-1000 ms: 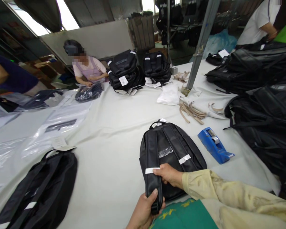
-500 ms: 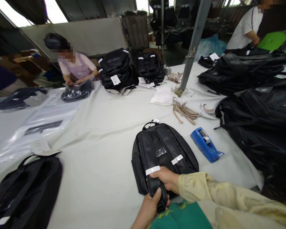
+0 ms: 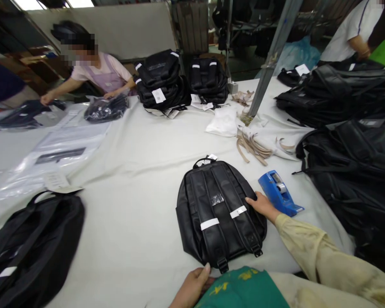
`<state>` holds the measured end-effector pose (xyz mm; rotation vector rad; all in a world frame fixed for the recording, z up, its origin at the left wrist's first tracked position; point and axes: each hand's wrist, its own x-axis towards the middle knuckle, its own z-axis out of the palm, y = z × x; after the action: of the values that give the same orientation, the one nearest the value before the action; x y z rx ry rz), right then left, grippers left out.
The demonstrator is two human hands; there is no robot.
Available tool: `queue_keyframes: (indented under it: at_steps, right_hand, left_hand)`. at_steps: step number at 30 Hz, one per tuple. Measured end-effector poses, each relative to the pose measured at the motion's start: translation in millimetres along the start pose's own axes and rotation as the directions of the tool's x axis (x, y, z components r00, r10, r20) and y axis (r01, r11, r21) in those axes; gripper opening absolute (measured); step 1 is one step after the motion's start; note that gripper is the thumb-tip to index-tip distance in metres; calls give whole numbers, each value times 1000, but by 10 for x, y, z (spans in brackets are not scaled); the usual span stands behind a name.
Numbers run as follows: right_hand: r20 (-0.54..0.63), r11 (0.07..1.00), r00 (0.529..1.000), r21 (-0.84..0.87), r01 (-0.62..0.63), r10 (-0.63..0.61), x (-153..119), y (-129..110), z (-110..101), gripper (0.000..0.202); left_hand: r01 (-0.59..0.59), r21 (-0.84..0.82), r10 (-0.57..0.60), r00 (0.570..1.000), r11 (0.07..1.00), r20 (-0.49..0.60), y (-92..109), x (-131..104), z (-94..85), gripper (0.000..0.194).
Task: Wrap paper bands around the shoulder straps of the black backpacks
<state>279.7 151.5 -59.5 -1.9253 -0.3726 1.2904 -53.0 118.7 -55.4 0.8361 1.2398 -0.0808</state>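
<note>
A black backpack [image 3: 223, 214] lies on the white-covered table with its shoulder straps facing up, a white band around each strap. At its right side, my right hand [image 3: 263, 206] grips the edge, thumb on top and fingers mostly hidden. My left hand [image 3: 194, 284] is at the bottom edge near a strap buckle, its thumb pointing up and its fingers partly hidden, so its hold is unclear. A blue tape dispenser [image 3: 279, 194] stands just right of my right hand.
Another black backpack [image 3: 41, 239] lies at the left. Stacked backpacks [image 3: 162, 81] stand at the back, and more bags [image 3: 356, 162] fill the right. Brown strips [image 3: 255, 147] lie by a metal post [image 3: 271, 64]. A person [image 3: 99, 72] works at the back left.
My right hand has left the left strap and moved to the bag's right side. My left hand has let go of the strap end and moved down. The person at back left has reached an arm out leftward.
</note>
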Motion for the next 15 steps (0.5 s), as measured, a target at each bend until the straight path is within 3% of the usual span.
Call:
queue_keyframes:
  at_steps: [2, 4, 6, 9, 11, 12, 14, 15]
  right_hand:
    - [25, 999, 1000, 36, -21, 20, 16, 37, -2, 36]
    - [81, 996, 996, 75, -47, 41, 8, 64, 85, 36]
    - [167, 991, 984, 108, -79, 61, -31, 91, 271, 35]
    - [339, 983, 936, 122, -139, 90, -183, 184, 708, 35]
    - [505, 964, 854, 145, -225, 123, -343, 308, 1024, 45]
    - [614, 936, 776, 171, -309, 144, -425, 388, 1158, 53]
    - [749, 886, 646, 193, -421, 144, -548, 567, 1338, 66]
    - [771, 887, 619, 173, -429, 149, -566, 655, 1379, 71]
  left_hand:
    - [76, -335, -79, 997, 939, 6, -77, 51, -57, 65]
    - [78, -563, -131, 990, 822, -54, -130, 69, -165, 60]
    - [-24, -724, -156, 971, 689, -181, -174, 54, -318, 50]
    - [-218, -849, -158, 931, 482, -329, -209, -10, -556, 40]
    - [-300, -878, -122, 922, 374, -367, -194, -69, -670, 41]
    - [-321, -886, -97, 924, 334, -371, -177, -101, -708, 43]
    - [-323, -896, -58, 933, 303, -356, -135, -155, -757, 45]
    - [-320, -894, -36, 937, 315, -348, -116, -171, -775, 46]
